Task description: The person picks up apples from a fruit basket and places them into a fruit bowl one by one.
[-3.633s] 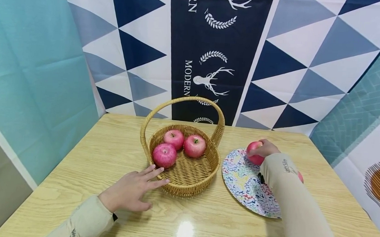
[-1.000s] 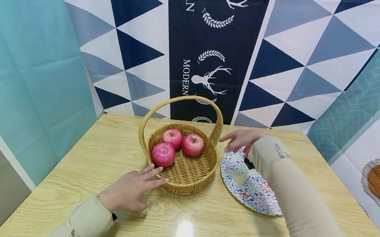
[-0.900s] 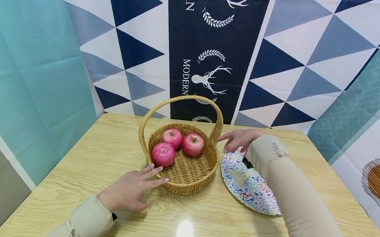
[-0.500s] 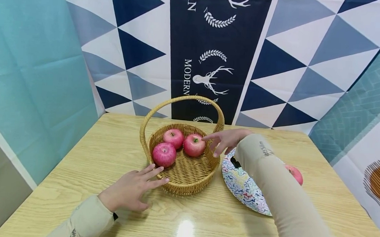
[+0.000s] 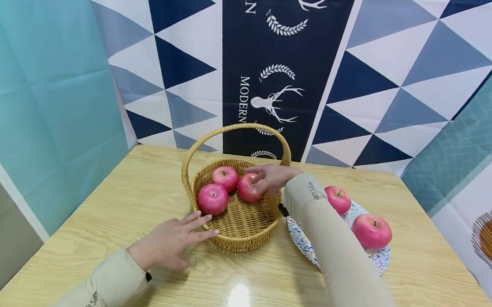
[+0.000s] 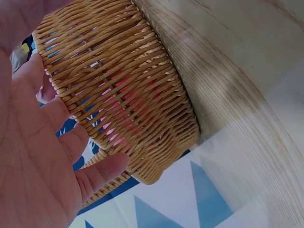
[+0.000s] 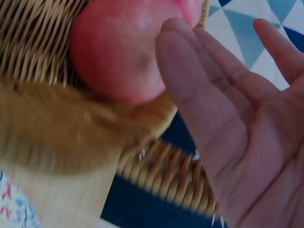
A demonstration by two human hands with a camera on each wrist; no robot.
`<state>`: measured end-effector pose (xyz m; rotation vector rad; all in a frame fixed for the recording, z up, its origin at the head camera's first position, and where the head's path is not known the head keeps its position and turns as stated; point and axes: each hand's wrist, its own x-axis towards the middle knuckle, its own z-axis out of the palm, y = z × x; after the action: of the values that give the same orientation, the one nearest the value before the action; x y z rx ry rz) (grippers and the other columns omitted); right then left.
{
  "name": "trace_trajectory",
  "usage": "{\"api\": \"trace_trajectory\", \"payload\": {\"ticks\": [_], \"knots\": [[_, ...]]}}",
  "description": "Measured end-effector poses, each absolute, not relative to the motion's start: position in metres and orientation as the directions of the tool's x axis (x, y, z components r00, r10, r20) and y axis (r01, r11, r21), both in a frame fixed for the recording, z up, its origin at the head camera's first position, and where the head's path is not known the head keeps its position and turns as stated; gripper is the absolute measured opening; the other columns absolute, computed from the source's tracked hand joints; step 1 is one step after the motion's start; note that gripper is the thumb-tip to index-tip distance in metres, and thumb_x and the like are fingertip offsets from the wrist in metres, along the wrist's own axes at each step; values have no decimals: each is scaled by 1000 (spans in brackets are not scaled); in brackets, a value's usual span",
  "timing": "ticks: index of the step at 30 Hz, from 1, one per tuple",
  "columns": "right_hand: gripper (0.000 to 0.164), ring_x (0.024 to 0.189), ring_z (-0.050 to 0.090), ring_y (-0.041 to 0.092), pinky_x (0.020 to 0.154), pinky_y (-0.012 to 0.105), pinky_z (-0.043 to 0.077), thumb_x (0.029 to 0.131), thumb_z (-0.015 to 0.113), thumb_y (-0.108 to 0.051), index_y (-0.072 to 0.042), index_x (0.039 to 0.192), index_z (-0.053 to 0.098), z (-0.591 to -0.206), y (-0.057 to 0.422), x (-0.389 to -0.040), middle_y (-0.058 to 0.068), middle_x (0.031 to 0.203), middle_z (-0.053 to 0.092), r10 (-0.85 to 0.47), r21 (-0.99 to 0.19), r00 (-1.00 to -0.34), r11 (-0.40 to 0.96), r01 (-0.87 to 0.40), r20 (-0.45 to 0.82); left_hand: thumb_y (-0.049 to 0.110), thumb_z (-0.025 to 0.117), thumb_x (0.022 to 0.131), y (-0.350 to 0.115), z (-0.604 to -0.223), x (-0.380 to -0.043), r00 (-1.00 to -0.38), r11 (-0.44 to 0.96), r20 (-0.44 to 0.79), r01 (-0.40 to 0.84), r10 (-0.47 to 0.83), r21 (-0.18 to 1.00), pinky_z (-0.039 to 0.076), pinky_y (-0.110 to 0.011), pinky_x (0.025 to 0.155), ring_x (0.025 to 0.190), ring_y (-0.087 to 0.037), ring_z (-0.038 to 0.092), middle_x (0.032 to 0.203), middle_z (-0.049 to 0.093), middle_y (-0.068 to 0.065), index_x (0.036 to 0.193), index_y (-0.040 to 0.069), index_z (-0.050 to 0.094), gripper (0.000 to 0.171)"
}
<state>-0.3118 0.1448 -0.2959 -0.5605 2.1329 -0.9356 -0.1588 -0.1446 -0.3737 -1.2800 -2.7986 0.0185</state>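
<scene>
A wicker basket (image 5: 242, 220) with a tall handle holds three apples: one at the back (image 5: 224, 178), a darker apple (image 5: 213, 199) at the left and a right apple (image 5: 248, 190). My left hand (image 5: 168, 242) rests with spread fingers on the basket's front-left rim; in the left wrist view its fingers lie along the woven wall (image 6: 118, 95). Over the right apple reaches my right hand (image 5: 273, 175), partly covering it. The right wrist view shows that hand's fingers extended beside the apple (image 7: 118, 52), not curled round it.
Right of the basket lies a round patterned plate (image 5: 300, 242), partly hidden by my right sleeve (image 5: 333, 241). On it are a rear apple (image 5: 338, 198) and a front apple (image 5: 372, 230). The basket handle (image 5: 239, 126) arches over the basket. A patterned cloth (image 5: 183, 71) hangs behind the table.
Earlier my right hand gripped an apple at the plate; that apple now sits there, released. The hand has since moved left to the basket's right apple. My left hand stays on the rim.
</scene>
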Motion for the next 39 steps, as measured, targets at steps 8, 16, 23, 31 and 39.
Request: {"api": "trace_trajectory", "payload": {"ticks": [8, 16, 23, 31, 39], "knots": [[80, 120, 50, 33, 94, 44, 47, 83, 69, -13, -16, 152, 28, -300, 114, -315, 19, 148, 36, -652, -779, -643, 612, -133, -402, 32, 79, 71, -146, -376, -157, -660, 662, 54, 750, 749, -15, 51, -51, 82, 136, -39, 34, 151, 36, -14, 145, 21, 45, 82], [73, 122, 48, 28, 84, 40, 52, 84, 69, -10, -13, 149, 35, -306, 81, -312, 15, 149, 38, -657, -767, -702, 590, -253, -274, 31, 78, 71, -148, -376, -160, -655, 657, 64, 753, 753, -22, 50, -51, 84, 134, -40, 36, 150, 37, -14, 144, 22, 45, 81], [74, 121, 48, 29, 87, 49, 50, 80, 71, -7, -15, 147, 40, -308, 59, -306, 15, 146, 41, -653, -769, -707, 589, -251, -270, 31, 78, 72, -145, -376, -161, -666, 666, 37, 746, 745, 6, 50, -51, 85, 135, -40, 35, 151, 36, -14, 145, 23, 44, 81], [66, 92, 56, 18, 72, 31, 51, 79, 72, -6, -10, 140, 50, -314, 48, -308, 20, 136, 51, -638, -729, -759, 581, -363, -130, 34, 76, 74, -147, -378, -163, -656, 657, 62, 754, 752, 0, 51, -50, 82, 134, -40, 36, 150, 36, -15, 144, 22, 45, 77], [65, 79, 56, 15, 68, 28, 48, 78, 76, -8, -12, 139, 53, -328, 48, -310, 17, 133, 55, -577, -763, -804, 581, -282, -142, 31, 77, 74, -148, -378, -161, -664, 664, 51, 747, 746, 36, 50, -52, 85, 135, -40, 35, 151, 36, -14, 145, 23, 44, 78]]}}
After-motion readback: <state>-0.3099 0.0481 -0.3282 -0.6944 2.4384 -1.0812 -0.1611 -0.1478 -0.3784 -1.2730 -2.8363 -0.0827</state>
